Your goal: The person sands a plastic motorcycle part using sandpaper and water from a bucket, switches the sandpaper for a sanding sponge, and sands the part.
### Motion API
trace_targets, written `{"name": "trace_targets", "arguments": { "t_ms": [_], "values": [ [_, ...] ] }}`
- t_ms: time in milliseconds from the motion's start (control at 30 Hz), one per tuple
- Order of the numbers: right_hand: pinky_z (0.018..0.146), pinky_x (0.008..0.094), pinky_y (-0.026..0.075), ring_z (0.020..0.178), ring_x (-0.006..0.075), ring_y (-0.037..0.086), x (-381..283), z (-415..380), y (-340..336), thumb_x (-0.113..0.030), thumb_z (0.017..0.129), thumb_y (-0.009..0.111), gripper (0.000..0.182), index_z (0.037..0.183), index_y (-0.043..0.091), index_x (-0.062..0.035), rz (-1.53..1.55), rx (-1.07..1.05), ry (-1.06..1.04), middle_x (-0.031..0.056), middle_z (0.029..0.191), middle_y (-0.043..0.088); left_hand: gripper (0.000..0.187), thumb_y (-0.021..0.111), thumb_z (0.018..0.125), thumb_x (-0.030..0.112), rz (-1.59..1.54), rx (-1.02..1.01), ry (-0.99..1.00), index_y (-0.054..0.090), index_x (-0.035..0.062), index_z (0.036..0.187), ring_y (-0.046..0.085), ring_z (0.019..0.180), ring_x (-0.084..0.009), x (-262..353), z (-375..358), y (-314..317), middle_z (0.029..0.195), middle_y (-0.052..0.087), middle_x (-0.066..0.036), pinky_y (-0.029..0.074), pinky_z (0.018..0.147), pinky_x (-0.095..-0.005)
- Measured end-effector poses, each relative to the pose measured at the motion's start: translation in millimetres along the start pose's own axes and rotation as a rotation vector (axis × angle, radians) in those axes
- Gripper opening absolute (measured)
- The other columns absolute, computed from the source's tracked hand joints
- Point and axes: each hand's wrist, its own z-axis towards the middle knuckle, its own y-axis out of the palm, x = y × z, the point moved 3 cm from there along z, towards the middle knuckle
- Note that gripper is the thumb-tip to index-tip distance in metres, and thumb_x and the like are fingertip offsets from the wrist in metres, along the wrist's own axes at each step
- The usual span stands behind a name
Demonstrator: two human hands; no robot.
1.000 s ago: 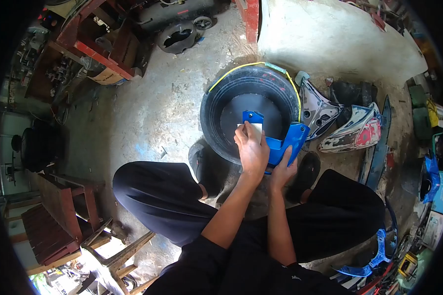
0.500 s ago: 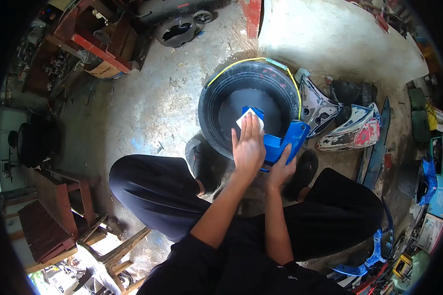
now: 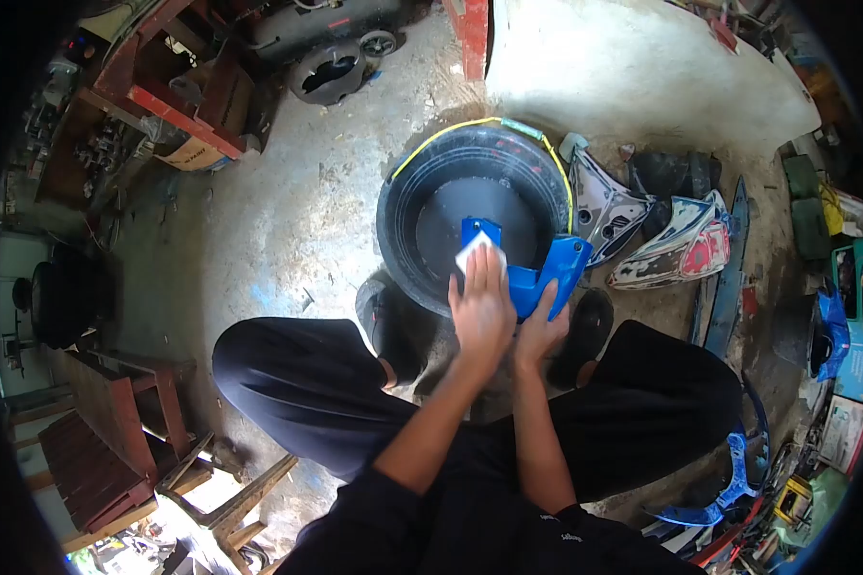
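Observation:
Over the near side of a black bucket point(image 3: 393, 251) with dark water in it is a blue plastic panel point(image 3: 521, 286), U-shaped with a hole in each arm, like a motorcycle body part. My left hand point(image 3: 482, 311) presses a small white sheet, apparently sandpaper point(image 3: 470, 254), against the panel's left arm, fingers straight and close together over the sheet. At the panel's lower right, my right hand point(image 3: 542, 331) grips its edge, thumb on top and the other fingers mostly hidden beneath.
Worn body panels point(image 3: 676, 244) lie right of the bucket, in front of a white board point(image 3: 633, 77). A grey shell part point(image 3: 328, 77) sits on the floor at the back. Wooden benches point(image 3: 115, 422) stand at left. My feet flank the bucket's near side.
My left hand and the white sheet have slid down the panel's left arm towards me, baring its tip and hole. The panel is turned a little, and my right hand still grips it.

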Motion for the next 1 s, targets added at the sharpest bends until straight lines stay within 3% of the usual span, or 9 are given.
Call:
{"name": "trace_targets", "arguments": {
  "t_ms": [100,300,400,500,600,700,833,933,1000],
  "values": [
    [0.068,0.0365,0.049,0.072,0.0199,0.062,7,1,3,-0.041,0.103,0.058,0.048,0.096,0.066,0.0063,0.085,-0.016,0.047,0.0127,0.080,0.067,0.053,0.049,0.102,0.028,0.138,-0.001,0.099,0.044,0.0076,0.151,0.047,0.141,-0.0216,2,-38,-11,0.153,0.049,-0.011,0.030,0.112,-0.0573],
    [0.068,0.0362,0.049,0.073,0.0197,0.062,13,2,1,-0.041,0.102,0.058,0.048,0.098,0.066,0.0062,0.056,-0.038,0.037,0.0131,0.082,0.068,0.045,0.045,0.105,0.026,-0.032,-0.053,-0.064,0.050,0.0044,0.144,0.049,0.138,-0.0280,-10,50,9,0.149,0.052,-0.015,0.035,0.109,-0.0627],
    [0.068,0.0358,0.049,0.073,0.0194,0.063,10,3,1,-0.040,0.102,0.058,0.047,0.100,0.067,0.0065,0.041,-0.027,-0.003,0.0138,0.085,0.070,0.049,0.048,0.103,0.028,0.026,0.013,0.008,0.048,0.0057,0.146,0.048,0.140,-0.0271,-3,0,1,0.150,0.052,-0.014,0.034,0.110,-0.0608],
    [0.067,0.0357,0.050,0.074,0.0189,0.063,11,2,5,-0.039,0.103,0.058,0.047,0.103,0.067,0.0066,0.146,0.005,0.030,0.0142,0.089,0.071,0.051,0.052,0.101,0.030,0.138,-0.025,0.086,0.050,0.0083,0.147,0.047,0.141,-0.0221,1,-46,-16,0.152,0.050,-0.011,0.023,0.114,-0.0610],
    [0.067,0.0353,0.051,0.074,0.0182,0.063,15,0,1,-0.038,0.103,0.059,0.045,0.102,0.066,0.0063,0.143,-0.023,0.062,0.0130,0.089,0.070,0.048,0.048,0.103,0.028,0.097,0.033,0.062,0.050,0.0075,0.146,0.050,0.138,-0.0237,0,0,-6,0.151,0.051,-0.012,0.027,0.111,-0.0618],
    [0.067,0.0355,0.051,0.074,0.0186,0.063,14,1,3,-0.038,0.103,0.059,0.044,0.100,0.066,0.0061,0.148,-0.049,0.067,0.0127,0.089,0.070,0.045,0.046,0.104,0.026,-0.021,-0.071,-0.054,0.049,0.0074,0.145,0.050,0.137,-0.0298,-3,57,11,0.150,0.051,-0.014,0.028,0.110,-0.0666],
    [0.067,0.0360,0.050,0.071,0.0191,0.061,1,3,1,-0.037,0.103,0.059,0.044,0.097,0.065,0.0058,0.063,-0.024,-0.008,0.0127,0.082,0.068,0.047,0.048,0.103,0.027,0.044,0.025,0.020,0.051,0.0080,0.145,0.049,0.139,-0.0266,8,-13,3,0.151,0.051,-0.013,0.028,0.111,-0.0618],
    [0.066,0.0366,0.050,0.069,0.0195,0.061,8,4,5,-0.036,0.103,0.058,0.043,0.096,0.066,0.0062,0.109,-0.005,0.024,0.0125,0.079,0.067,0.048,0.049,0.103,0.028,0.061,-0.009,0.055,0.051,0.0080,0.146,0.049,0.139,-0.0249,5,-25,-9,0.151,0.050,-0.013,0.028,0.111,-0.0598],
    [0.066,0.0367,0.050,0.069,0.0197,0.061,13,-1,3,-0.036,0.103,0.058,0.043,0.095,0.066,0.0062,0.130,-0.010,0.017,0.0127,0.079,0.067,0.044,0.046,0.104,0.028,0.008,0.036,-0.012,0.054,0.0081,0.142,0.052,0.136,-0.0268,-1,16,5,0.146,0.055,-0.013,0.028,0.110,-0.0630]
  ]
}}
